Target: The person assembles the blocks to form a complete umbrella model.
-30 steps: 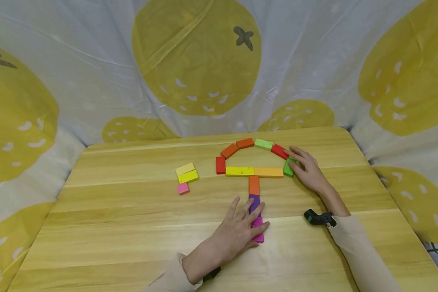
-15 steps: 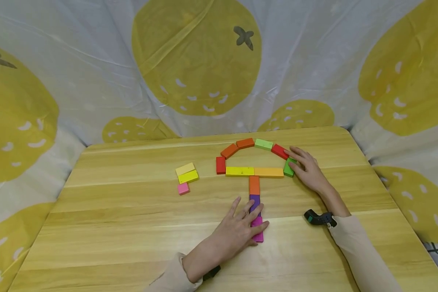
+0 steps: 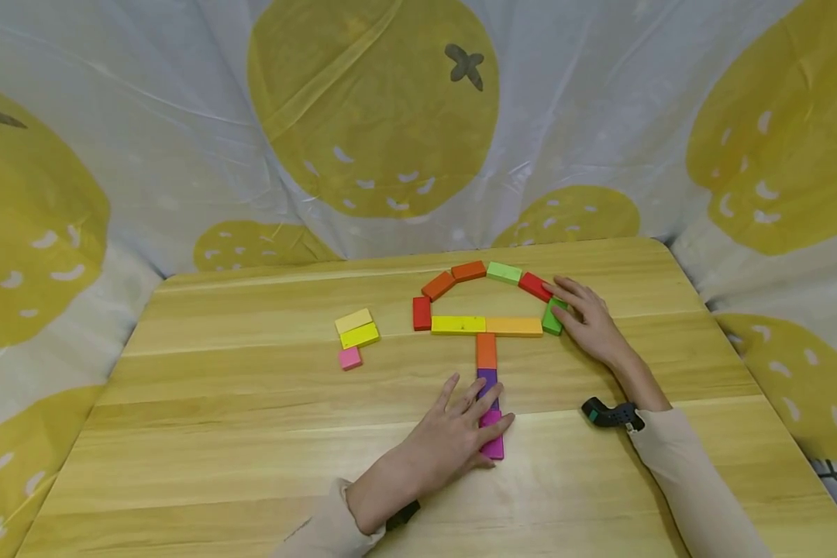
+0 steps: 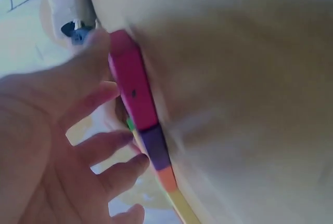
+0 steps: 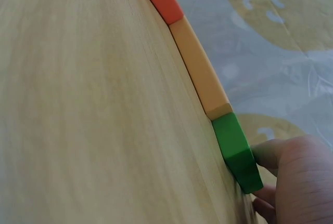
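My left hand point(image 3: 449, 443) lies with spread fingers over a magenta block point(image 3: 491, 435) and a purple block point(image 3: 487, 385). In the left wrist view the thumb is at the near end of the magenta block point(image 4: 133, 86), and the fingers lie along its side. My right hand point(image 3: 589, 322) rests at the right end of an arch, fingertips at a red block point(image 3: 534, 286) and thumb touching a green block point(image 3: 552, 318). The right wrist view shows this green block point(image 5: 237, 151) against an orange-yellow block point(image 5: 202, 68). An orange block point(image 3: 486, 351) continues the column above the purple one.
A yellow block point(image 3: 458, 325) and a light orange block point(image 3: 514, 327) form a horizontal bar under the arch. Left of it lie a pale yellow block point(image 3: 353, 321), a bright yellow block point(image 3: 359, 335) and a small pink block point(image 3: 350, 358). A patterned curtain point(image 3: 377, 116) borders the wooden table point(image 3: 216, 434).
Both hands stay almost still on the blocks. The whole head view shifts very slightly, and the blocks keep their arrangement.
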Demonstrator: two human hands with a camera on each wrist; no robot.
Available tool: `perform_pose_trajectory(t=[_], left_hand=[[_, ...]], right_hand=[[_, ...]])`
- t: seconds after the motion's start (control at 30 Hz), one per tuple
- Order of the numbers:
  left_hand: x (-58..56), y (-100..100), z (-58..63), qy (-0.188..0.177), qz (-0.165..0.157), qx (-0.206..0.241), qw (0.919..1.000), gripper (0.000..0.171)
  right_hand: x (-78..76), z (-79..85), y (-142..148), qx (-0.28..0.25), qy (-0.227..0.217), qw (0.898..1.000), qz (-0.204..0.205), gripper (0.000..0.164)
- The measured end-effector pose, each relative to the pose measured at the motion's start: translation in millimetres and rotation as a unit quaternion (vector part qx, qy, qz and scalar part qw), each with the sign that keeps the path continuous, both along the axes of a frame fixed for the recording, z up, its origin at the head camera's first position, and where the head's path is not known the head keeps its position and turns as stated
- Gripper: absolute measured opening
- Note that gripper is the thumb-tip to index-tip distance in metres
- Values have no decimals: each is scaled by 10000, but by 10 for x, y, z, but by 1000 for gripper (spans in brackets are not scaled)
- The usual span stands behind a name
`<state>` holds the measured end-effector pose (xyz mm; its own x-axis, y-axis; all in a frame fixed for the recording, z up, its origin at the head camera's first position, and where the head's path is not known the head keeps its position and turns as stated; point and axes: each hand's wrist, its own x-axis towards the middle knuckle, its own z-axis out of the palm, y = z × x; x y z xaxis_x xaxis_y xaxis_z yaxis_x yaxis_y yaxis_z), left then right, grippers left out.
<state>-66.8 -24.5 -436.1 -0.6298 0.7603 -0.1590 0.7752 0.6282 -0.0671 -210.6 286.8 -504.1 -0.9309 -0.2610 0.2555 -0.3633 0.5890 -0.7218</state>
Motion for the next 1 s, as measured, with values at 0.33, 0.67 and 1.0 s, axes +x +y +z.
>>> perform_pose_trajectory(t=[0.33, 0.67, 1.0], left_hand=[[-431, -494, 207, -564, 730, 1877, 9779, 61], [-898, -1177, 154, -290, 2320, 2926, 9272, 52], [-1039, -1457, 6, -417, 2878, 3271, 8992, 43]], right_hand=[[-9, -6, 10, 0, 13, 10000, 23, 45], [-4, -8, 5, 27, 10, 10000, 2, 45], [5, 6, -3, 43, 7, 10000, -12, 45]])
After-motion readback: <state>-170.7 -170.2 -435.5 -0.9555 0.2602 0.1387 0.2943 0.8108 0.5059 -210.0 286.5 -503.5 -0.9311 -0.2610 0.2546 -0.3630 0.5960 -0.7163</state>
